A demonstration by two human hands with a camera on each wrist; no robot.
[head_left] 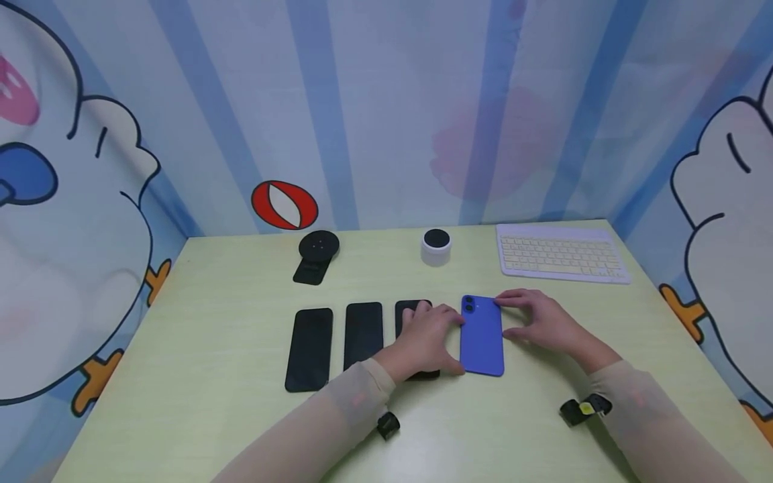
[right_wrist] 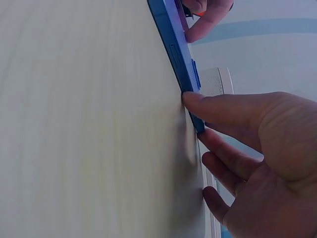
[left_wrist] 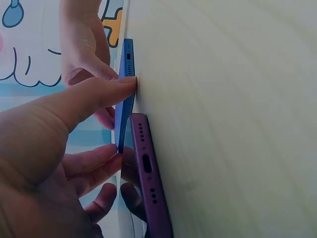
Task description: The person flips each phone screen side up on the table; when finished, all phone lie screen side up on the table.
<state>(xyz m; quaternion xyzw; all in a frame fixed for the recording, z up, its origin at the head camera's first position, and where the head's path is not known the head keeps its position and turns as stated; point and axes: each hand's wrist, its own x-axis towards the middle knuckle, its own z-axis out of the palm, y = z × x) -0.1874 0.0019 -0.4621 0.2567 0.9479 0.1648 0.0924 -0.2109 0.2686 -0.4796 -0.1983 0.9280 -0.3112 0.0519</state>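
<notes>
A blue smartphone (head_left: pixel 482 342) lies back up on the table, its camera lenses at the far left corner. My left hand (head_left: pixel 425 339) reaches across a dark-screened phone (head_left: pixel 400 320), thumb and fingertips at the blue phone's left edge. From the other side my right hand (head_left: pixel 546 322) touches the blue phone, forefinger by the far right corner and thumb on the long edge. In the left wrist view, my left thumb (left_wrist: pixel 121 89) is extended along the blue phone's near end. The dark-screened phone shows a purple side (left_wrist: pixel 148 168) there.
Two more black-screened phones, one at the left (head_left: pixel 309 350) and one in the middle (head_left: pixel 364 332), lie in the same row. Behind them stand a black round-topped stand (head_left: pixel 319 247), a small white cylinder with a black top (head_left: pixel 436 251) and a lilac keyboard (head_left: pixel 561 255).
</notes>
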